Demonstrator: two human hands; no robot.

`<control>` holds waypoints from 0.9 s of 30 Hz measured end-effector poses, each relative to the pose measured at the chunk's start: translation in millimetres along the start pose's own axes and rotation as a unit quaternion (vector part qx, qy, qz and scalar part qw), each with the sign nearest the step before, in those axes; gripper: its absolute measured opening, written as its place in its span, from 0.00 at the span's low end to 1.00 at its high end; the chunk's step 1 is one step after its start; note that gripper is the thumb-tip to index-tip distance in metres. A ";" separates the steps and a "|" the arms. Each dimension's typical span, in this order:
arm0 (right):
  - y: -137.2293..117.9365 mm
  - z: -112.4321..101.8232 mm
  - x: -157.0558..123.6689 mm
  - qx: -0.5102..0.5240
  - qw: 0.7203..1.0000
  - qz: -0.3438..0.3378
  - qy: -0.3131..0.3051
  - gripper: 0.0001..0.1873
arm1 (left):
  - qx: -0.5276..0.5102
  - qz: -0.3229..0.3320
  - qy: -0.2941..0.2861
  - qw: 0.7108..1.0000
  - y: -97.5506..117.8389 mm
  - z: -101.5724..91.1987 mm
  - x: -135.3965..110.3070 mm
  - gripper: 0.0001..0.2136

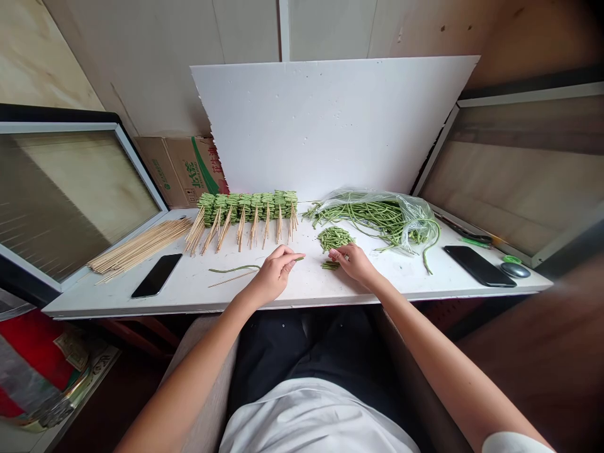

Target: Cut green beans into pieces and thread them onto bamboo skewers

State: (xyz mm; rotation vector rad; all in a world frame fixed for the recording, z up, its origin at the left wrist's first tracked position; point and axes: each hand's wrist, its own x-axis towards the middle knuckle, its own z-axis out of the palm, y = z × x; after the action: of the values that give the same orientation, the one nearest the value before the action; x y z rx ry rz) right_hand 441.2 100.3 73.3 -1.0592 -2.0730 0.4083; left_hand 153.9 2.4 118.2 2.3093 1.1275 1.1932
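White shirt (pixel 311 421) at the bottom, arms out over the bench (pixel 141 302). Left hand (pixel 276 274) pinches one long bean (pixel 231 268), right hand (pixel 352 263) pinches cut bits (pixel 330 265) beside a small pile (pixel 334 238). About eight skewered stacks (pixel 248 207) sit in a row, loose skewers (pixel 139 246) handy on the left, bagged beans (pixel 377 217) in easy reach on the right, left phone (pixel 156 275) and right phone (pixel 479 265) parked out of the way.

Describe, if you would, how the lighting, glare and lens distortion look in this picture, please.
In the head view, light is soft, with only faint shadows on the white tabletop; the plastic bag shows small bright glints; the wide lens stretches the left forearm and right forearm towards the corners.
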 end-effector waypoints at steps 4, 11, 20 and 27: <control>-15.4 -5.5 4.1 0.032 0.999 0.015 -0.015 0.29 | -0.018 -0.018 0.022 0.999 -1.5 2.7 -0.1 0.13; -79.9 -5.2 -5.1 0.156 0.985 -0.014 -0.068 0.24 | -0.059 -0.047 0.046 0.996 1.7 9.8 -1.2 0.15; -87.0 -0.8 -7.8 0.131 0.989 -0.072 0.013 0.16 | -0.009 -0.041 0.031 0.999 4.9 6.5 0.0 0.10; -96.0 -2.7 -9.6 0.134 0.986 -0.095 -0.001 0.16 | -0.001 -0.011 0.049 0.999 9.6 8.5 -1.3 0.08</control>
State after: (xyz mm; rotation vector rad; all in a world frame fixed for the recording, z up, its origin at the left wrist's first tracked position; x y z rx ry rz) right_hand 393.7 34.5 125.5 -0.6958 -2.0301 0.5728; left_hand 165.0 -4.0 117.9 2.2538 1.1808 1.3110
